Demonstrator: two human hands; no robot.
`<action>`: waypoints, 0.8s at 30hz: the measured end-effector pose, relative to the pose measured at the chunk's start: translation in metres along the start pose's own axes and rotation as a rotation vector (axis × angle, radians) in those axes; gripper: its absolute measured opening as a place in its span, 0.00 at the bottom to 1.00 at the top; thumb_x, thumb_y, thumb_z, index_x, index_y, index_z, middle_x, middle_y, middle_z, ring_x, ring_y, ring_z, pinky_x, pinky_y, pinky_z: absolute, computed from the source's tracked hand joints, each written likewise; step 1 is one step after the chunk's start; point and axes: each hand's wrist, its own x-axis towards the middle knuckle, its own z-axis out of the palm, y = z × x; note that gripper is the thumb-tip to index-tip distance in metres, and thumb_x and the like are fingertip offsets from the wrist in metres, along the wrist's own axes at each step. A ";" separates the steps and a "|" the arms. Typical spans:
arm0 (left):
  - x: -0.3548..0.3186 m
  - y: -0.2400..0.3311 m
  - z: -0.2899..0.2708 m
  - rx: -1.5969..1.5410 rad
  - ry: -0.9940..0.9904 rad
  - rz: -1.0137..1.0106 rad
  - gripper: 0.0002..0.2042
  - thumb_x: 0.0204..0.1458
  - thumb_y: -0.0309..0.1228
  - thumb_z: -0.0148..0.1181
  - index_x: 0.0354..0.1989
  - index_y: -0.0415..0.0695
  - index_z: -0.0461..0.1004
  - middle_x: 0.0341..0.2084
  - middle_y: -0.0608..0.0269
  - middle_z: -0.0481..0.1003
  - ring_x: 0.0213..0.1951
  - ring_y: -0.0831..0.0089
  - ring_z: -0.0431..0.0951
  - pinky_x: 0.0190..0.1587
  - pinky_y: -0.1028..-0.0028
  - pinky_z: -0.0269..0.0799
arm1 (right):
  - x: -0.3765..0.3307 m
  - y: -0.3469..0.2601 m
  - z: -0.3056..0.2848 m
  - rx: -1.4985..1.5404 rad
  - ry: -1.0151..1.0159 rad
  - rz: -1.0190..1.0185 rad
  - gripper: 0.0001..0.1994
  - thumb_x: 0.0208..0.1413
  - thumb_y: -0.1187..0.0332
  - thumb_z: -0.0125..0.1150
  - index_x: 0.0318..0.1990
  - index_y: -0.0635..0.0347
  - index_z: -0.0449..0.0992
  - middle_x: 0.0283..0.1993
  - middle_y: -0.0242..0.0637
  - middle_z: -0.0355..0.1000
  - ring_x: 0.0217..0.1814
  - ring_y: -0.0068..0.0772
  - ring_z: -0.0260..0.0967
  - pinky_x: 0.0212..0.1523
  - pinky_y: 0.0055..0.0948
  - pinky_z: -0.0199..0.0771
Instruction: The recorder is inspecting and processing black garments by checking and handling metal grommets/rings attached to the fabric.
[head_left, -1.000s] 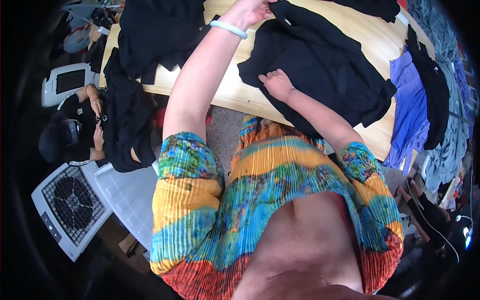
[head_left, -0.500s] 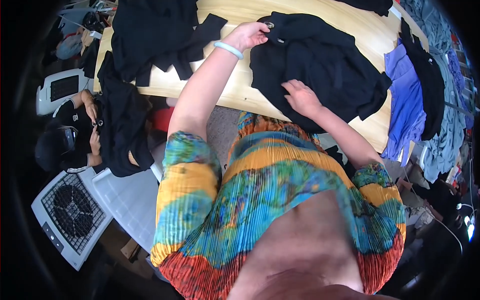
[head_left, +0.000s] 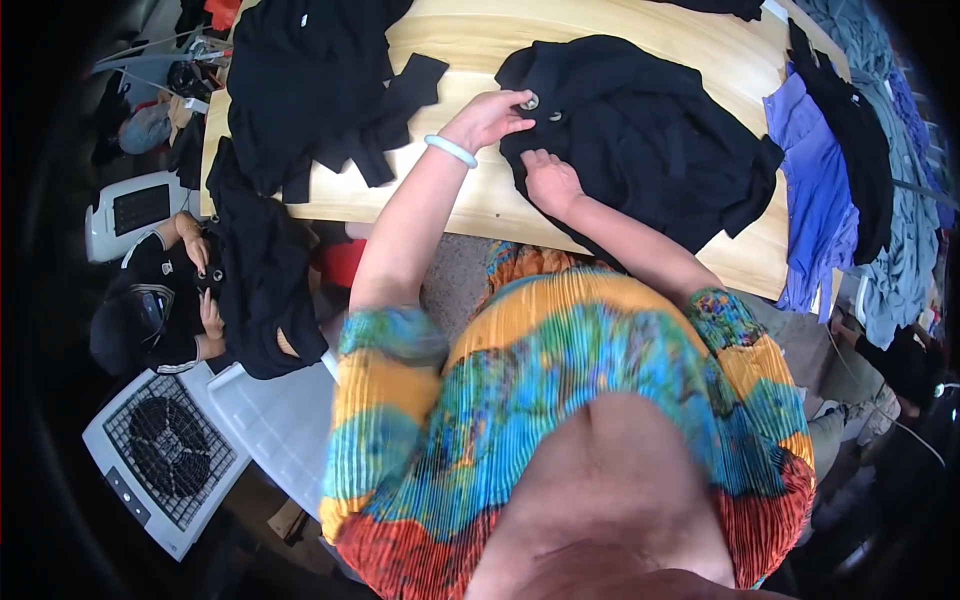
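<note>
A black knitted garment (head_left: 650, 140) with large buttons lies spread on the pale wooden table (head_left: 460, 210). My left hand (head_left: 490, 118), with a pale bangle on its wrist, grips the garment's upper left edge beside a round button (head_left: 530, 101). A second button (head_left: 556, 117) shows just right of it. Lower down, my right hand (head_left: 552, 183) rests on the garment near its left edge, fingers slightly bent and pressing on the cloth. Its fingertips lie a short way below my left thumb.
More black garments (head_left: 310, 90) are piled at the table's left, strips hanging out. On the right edge lie a purple garment (head_left: 805, 180) and grey-blue clothes (head_left: 900, 230). A seated co-worker (head_left: 150, 300) handles black cloth at left, near a white fan unit (head_left: 165, 450).
My left hand has drawn the buttoned edge of the garment toward me. My right hand has slid left and up across the cloth, closer to my left hand.
</note>
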 end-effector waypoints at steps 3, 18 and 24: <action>0.003 -0.007 -0.007 -0.033 -0.028 -0.044 0.05 0.49 0.27 0.51 0.31 0.38 0.69 0.29 0.60 0.70 0.29 0.70 0.70 0.35 0.71 0.73 | -0.011 -0.008 -0.023 0.223 0.049 0.103 0.08 0.46 0.74 0.42 0.35 0.60 0.65 0.35 0.48 0.64 0.38 0.48 0.66 0.38 0.40 0.68; -0.013 -0.043 0.040 0.122 -0.187 0.138 0.03 0.45 0.23 0.56 0.28 0.44 0.70 0.28 0.66 0.73 0.32 0.78 0.73 0.38 0.81 0.67 | -0.025 0.026 -0.099 0.500 0.445 0.144 0.07 0.42 0.75 0.49 0.31 0.65 0.69 0.31 0.50 0.68 0.35 0.50 0.67 0.38 0.38 0.68; -0.021 -0.046 0.052 0.017 -0.109 0.177 0.04 0.45 0.24 0.57 0.30 0.42 0.71 0.24 0.68 0.71 0.27 0.80 0.70 0.33 0.81 0.66 | -0.024 0.031 -0.092 0.598 0.460 0.283 0.08 0.43 0.73 0.53 0.33 0.64 0.69 0.29 0.47 0.71 0.34 0.47 0.69 0.37 0.34 0.68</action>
